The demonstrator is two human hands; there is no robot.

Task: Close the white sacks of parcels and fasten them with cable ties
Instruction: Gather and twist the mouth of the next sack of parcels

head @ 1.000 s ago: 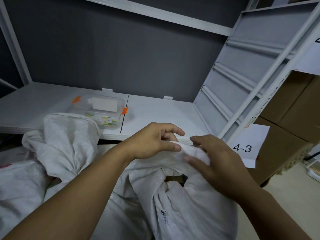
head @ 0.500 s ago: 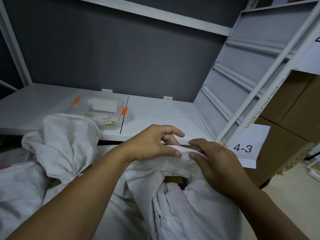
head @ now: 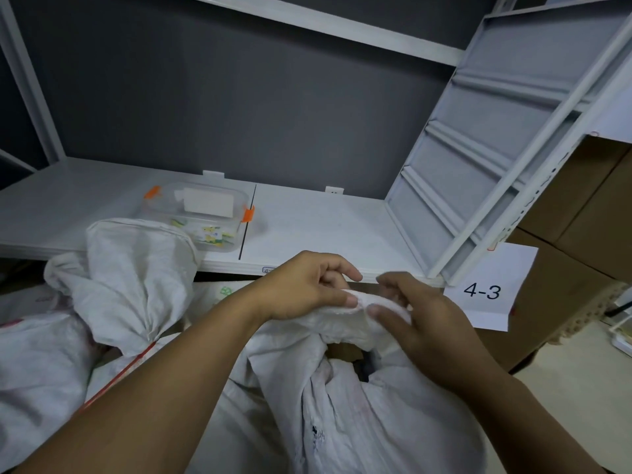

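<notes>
White shelf [head: 325, 227] against grey wall, clear box [head: 201, 213] with orange clips on it. White sack [head: 359, 422] stands in front of and below shelf edge, mouth partly gathered, dark gap open under the fold. Left grip [head: 301, 289] pinches bunched rim, thumb against fingers. Right grip [head: 417, 316] pinches same rim just beside it. Second sack [head: 136, 275] at left, neck bunched. Label "4-3" [head: 485, 289] at right.
</notes>
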